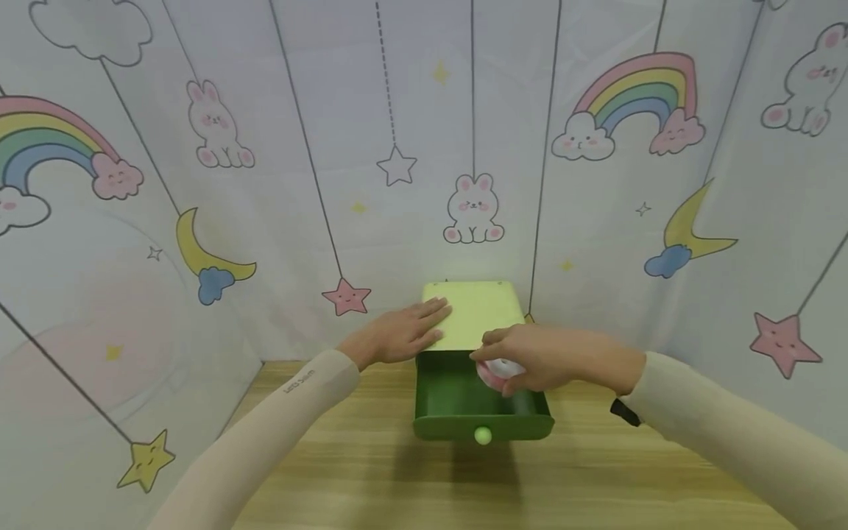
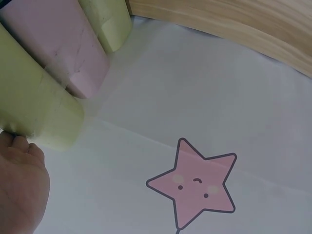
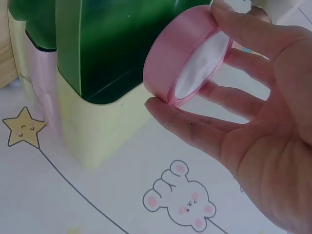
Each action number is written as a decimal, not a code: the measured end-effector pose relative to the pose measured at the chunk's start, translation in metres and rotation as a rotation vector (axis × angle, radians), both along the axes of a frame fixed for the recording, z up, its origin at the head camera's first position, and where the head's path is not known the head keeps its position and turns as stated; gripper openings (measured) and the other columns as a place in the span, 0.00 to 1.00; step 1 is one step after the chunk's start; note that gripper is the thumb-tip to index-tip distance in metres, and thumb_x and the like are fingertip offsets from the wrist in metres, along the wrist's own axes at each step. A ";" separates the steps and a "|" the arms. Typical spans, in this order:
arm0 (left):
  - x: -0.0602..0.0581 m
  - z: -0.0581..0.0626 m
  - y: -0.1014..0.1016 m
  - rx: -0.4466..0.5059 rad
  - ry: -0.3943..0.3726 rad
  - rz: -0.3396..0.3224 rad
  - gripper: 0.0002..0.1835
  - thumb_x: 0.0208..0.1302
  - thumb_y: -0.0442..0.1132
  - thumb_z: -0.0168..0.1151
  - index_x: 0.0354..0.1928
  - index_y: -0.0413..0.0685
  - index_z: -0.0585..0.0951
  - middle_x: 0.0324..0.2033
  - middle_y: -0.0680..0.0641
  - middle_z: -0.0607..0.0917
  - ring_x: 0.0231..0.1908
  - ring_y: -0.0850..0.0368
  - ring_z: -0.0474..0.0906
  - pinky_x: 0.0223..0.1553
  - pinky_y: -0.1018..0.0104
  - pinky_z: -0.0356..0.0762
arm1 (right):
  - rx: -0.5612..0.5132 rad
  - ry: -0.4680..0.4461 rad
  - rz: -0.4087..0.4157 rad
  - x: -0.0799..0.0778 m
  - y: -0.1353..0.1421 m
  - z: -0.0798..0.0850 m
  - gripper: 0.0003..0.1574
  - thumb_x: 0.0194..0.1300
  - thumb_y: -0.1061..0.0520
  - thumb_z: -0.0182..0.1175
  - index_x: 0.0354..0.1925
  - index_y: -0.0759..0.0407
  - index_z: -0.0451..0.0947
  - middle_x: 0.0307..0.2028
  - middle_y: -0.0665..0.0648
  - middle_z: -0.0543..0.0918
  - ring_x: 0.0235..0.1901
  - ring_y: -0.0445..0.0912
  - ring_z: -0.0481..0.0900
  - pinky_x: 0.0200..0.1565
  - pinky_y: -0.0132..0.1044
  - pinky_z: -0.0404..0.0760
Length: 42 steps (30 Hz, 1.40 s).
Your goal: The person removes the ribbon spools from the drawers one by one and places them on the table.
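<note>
Over the pulled-out green drawer (image 1: 450, 428), a pink ribbon roll (image 3: 178, 53) is pinched between my right hand's (image 1: 539, 355) thumb and fingers. My left hand (image 1: 405, 333) rests, fingers extended, on the pale-green cabinet (image 1: 480, 311) standing on the worktop (image 1: 331, 456).

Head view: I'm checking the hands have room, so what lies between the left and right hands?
In the head view, the pale yellow box top lies between the left hand, resting on it, and the right hand, holding the ribbon roll.
</note>
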<state>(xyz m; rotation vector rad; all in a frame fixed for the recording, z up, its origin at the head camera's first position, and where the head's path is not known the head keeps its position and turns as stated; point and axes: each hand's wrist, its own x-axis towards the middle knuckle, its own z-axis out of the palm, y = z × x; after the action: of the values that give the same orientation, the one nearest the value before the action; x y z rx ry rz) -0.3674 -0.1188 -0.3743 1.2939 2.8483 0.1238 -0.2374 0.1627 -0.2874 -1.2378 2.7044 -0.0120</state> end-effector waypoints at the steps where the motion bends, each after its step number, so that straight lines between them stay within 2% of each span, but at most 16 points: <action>1: 0.000 0.000 0.000 0.001 0.001 -0.002 0.37 0.83 0.66 0.29 0.86 0.64 0.45 0.86 0.55 0.46 0.86 0.54 0.45 0.84 0.52 0.51 | -0.009 0.002 0.000 0.001 0.002 0.001 0.36 0.68 0.53 0.73 0.71 0.54 0.76 0.72 0.66 0.76 0.67 0.61 0.80 0.67 0.57 0.80; 9: 0.001 0.000 0.000 0.004 0.001 -0.017 0.36 0.84 0.65 0.29 0.86 0.61 0.46 0.86 0.53 0.47 0.85 0.52 0.45 0.84 0.52 0.51 | -0.060 0.055 0.021 0.003 0.019 0.005 0.36 0.67 0.52 0.73 0.70 0.56 0.77 0.64 0.62 0.83 0.59 0.58 0.84 0.62 0.54 0.83; 16: 0.001 0.001 -0.001 -0.010 0.019 -0.021 0.36 0.84 0.64 0.30 0.86 0.60 0.46 0.86 0.52 0.47 0.85 0.53 0.45 0.84 0.54 0.50 | -0.081 0.087 -0.001 0.004 0.037 0.004 0.35 0.67 0.52 0.73 0.69 0.57 0.78 0.62 0.62 0.83 0.60 0.58 0.83 0.61 0.55 0.83; 20: 0.000 0.000 -0.002 -0.011 0.025 -0.018 0.36 0.84 0.65 0.29 0.86 0.61 0.46 0.86 0.53 0.47 0.85 0.54 0.45 0.84 0.55 0.50 | -0.096 0.079 -0.038 0.004 0.046 0.002 0.35 0.68 0.52 0.72 0.69 0.57 0.78 0.65 0.64 0.82 0.64 0.61 0.81 0.64 0.57 0.81; 23: 0.000 -0.001 -0.002 -0.003 0.022 -0.015 0.36 0.84 0.65 0.28 0.86 0.61 0.46 0.86 0.54 0.47 0.86 0.54 0.44 0.84 0.55 0.50 | -0.114 0.069 -0.068 0.003 0.053 -0.001 0.36 0.68 0.52 0.72 0.70 0.58 0.77 0.67 0.65 0.81 0.66 0.62 0.80 0.65 0.58 0.80; 34: -0.001 -0.002 -0.002 -0.002 0.024 -0.019 0.37 0.83 0.67 0.27 0.86 0.64 0.44 0.86 0.55 0.46 0.86 0.55 0.43 0.85 0.54 0.50 | -0.167 0.121 -0.160 -0.007 0.081 -0.013 0.34 0.66 0.55 0.74 0.67 0.61 0.80 0.65 0.68 0.82 0.62 0.65 0.82 0.63 0.62 0.81; 39: -0.001 -0.002 -0.002 -0.003 0.021 -0.023 0.37 0.83 0.67 0.27 0.86 0.64 0.44 0.86 0.55 0.45 0.86 0.55 0.43 0.84 0.53 0.51 | -0.175 0.141 -0.167 -0.014 0.093 -0.022 0.32 0.65 0.56 0.74 0.65 0.60 0.81 0.59 0.62 0.86 0.56 0.58 0.86 0.58 0.57 0.85; 42: 0.000 -0.002 -0.002 0.001 0.014 -0.025 0.37 0.83 0.66 0.27 0.86 0.63 0.45 0.86 0.54 0.46 0.86 0.53 0.44 0.84 0.52 0.52 | -0.173 0.135 -0.178 -0.017 0.098 -0.028 0.33 0.65 0.55 0.74 0.66 0.59 0.81 0.58 0.60 0.86 0.55 0.57 0.86 0.57 0.56 0.85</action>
<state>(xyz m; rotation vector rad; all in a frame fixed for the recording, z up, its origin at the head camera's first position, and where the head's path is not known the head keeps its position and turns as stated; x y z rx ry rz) -0.3674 -0.1209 -0.3758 1.3360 2.8427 0.1165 -0.2542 0.2608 -0.3154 -1.0707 2.9778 -0.1954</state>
